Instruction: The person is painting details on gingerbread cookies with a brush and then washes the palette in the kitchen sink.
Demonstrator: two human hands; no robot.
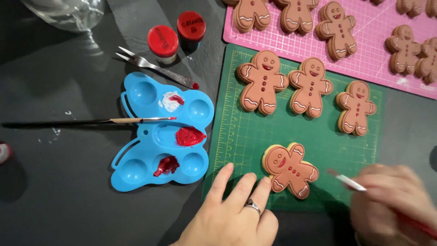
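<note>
Lying between flat open left hand (232, 214) and brush-gripping right hand (391, 200): gingerbread figure (290, 169).

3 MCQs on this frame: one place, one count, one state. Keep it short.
1. Where does the spare brush lie?
A. across the blue palette's edge
B. on the pink mat
C. in the glass

2. How many gingerbread figures lie on the green mat?
A. two
B. four
C. six

3. What is the right hand doing?
A. resting empty
B. holding a brush
C. gripping the fork

Answers: 1 A, its tip rests over the palette. 2 B, three in a row plus the near figure. 3 B, a thin brush sticks out of its fingers, blurred.
</note>
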